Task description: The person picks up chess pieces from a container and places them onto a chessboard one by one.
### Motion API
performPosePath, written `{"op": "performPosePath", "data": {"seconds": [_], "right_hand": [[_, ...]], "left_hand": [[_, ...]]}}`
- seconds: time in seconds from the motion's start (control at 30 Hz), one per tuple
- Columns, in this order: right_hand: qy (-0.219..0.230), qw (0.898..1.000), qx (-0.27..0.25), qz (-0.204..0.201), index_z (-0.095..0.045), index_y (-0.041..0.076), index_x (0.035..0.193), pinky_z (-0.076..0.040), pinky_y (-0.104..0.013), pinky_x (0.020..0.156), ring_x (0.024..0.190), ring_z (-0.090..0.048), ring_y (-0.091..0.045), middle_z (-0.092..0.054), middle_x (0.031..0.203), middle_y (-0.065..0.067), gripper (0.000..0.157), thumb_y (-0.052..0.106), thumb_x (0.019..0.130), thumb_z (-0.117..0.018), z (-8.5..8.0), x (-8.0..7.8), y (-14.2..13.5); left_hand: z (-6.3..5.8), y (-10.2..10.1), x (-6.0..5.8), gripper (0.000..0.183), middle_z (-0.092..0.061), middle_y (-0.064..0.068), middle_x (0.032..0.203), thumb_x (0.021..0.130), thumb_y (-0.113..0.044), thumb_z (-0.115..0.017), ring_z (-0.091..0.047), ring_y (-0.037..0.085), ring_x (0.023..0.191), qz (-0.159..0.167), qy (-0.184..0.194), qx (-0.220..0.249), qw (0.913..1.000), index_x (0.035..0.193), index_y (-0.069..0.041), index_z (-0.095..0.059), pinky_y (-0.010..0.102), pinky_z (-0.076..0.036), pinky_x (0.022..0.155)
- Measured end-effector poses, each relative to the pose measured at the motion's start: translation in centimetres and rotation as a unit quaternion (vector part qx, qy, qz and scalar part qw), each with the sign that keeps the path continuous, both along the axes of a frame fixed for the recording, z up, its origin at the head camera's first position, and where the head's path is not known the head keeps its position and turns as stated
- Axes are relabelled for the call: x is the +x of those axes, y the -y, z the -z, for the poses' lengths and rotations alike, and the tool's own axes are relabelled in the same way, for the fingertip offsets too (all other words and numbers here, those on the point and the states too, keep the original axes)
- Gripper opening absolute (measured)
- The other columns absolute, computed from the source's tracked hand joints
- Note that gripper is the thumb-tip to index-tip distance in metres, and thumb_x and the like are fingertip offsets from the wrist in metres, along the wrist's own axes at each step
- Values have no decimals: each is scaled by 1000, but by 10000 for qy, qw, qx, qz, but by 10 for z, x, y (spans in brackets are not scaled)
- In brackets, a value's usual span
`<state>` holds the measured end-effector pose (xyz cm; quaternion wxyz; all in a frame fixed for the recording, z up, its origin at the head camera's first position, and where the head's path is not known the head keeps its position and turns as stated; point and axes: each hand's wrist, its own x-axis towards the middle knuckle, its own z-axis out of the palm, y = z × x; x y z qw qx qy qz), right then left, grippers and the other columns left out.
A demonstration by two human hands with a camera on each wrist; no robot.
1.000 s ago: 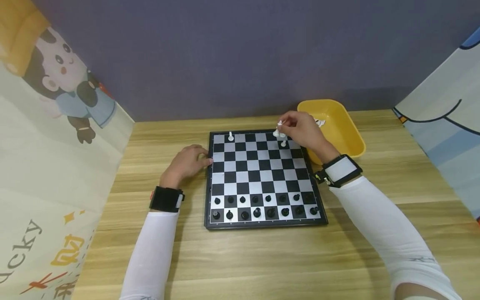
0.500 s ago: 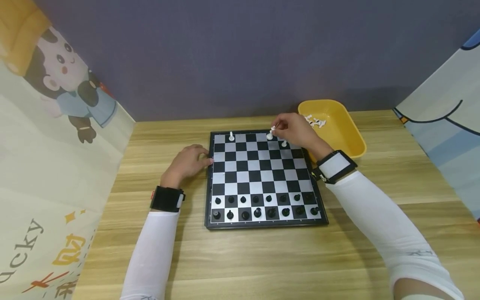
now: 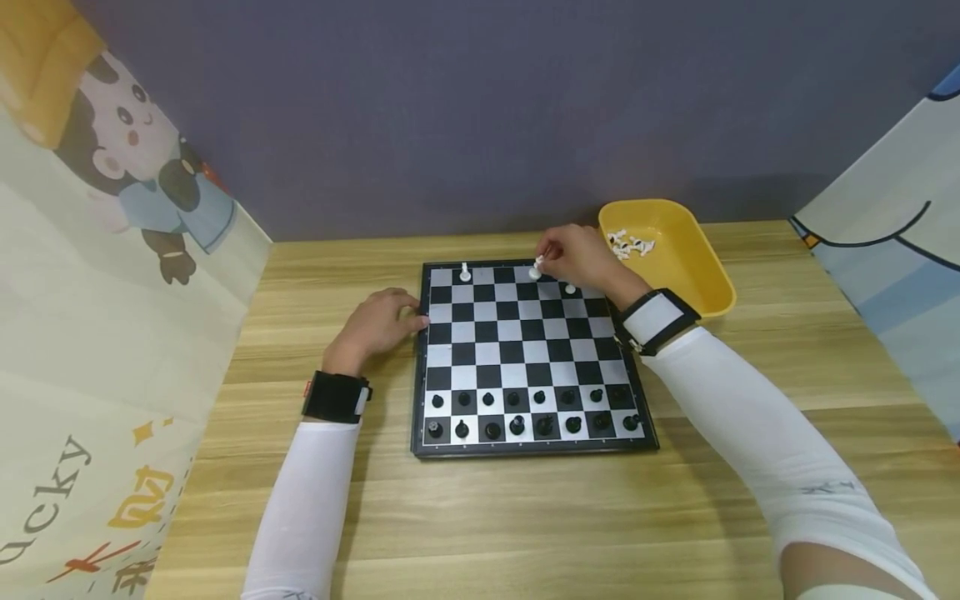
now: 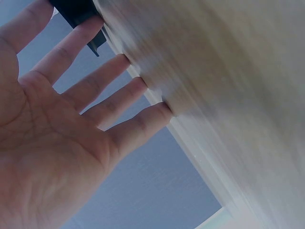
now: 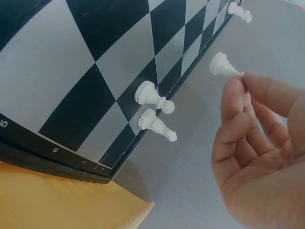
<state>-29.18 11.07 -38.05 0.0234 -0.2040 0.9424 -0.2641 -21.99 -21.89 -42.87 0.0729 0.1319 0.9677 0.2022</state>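
Over the far row of the chessboard, my right hand pinches a white chess piece between thumb and fingertips. Its flared base shows in the right wrist view, but fingers hide its top. The base looks slightly off the board. A white pawn and another white piece stand near the far right corner. One more white piece stands at the far left. My left hand rests beside the board, its thumb at the left edge. In the left wrist view its fingers are spread and fairly straight.
Several black chess pieces fill the two near rows. A yellow tray with loose white pieces stands right of the board's far corner. Behind the wooden table rises a dark partition.
My right hand has moved left along the far row with the white chess piece and lowered it slightly. More loose pieces in the tray have come into sight. My left hand stays put.
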Motion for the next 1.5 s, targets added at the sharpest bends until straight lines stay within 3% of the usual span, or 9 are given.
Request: {"op": "performPosePath", "data": {"seconds": [0.5, 0.8, 1.07, 1.5], "right_hand": [[218, 9995, 238, 71, -58, 15, 94, -44, -28, 59, 72, -55, -16, -58, 83, 2, 13, 16, 82, -64, 12, -10, 11], [10, 9991, 420, 91, -58, 17, 92, -43, -29, 57, 70, -54, -14, -58, 81, 4, 12, 19, 82, -65, 17, -13, 14], [-72, 9991, 405, 77, -59, 17, 93, -43, -29, 58, 71, -54, -15, -58, 82, 3, 11, 19, 83, -63, 18, -16, 15], [151, 9993, 262, 227, -57, 17, 98, -44, -28, 57, 73, -54, -16, -57, 84, 2, 14, 19, 84, -62, 23, -17, 17]], "left_hand": [[2, 1, -2, 49, -41, 12, 138, 88, -49, -52, -33, 32, 128, 39, -38, -21, 10000, 123, -15, -55, 48, -21, 103], [2, 0, -1, 49, -42, 11, 137, 88, -49, -53, -34, 32, 128, 29, -36, 11, 10000, 122, -15, -55, 47, -22, 103], [1, 0, -1, 48, -41, 12, 138, 88, -48, -52, -33, 32, 128, 6, 31, 12, 10000, 123, -14, -54, 47, -21, 103], [4, 1, -3, 49, -40, 11, 139, 88, -50, -51, -31, 31, 129, -6, -7, -36, 10000, 124, -15, -54, 47, -20, 104]]}}
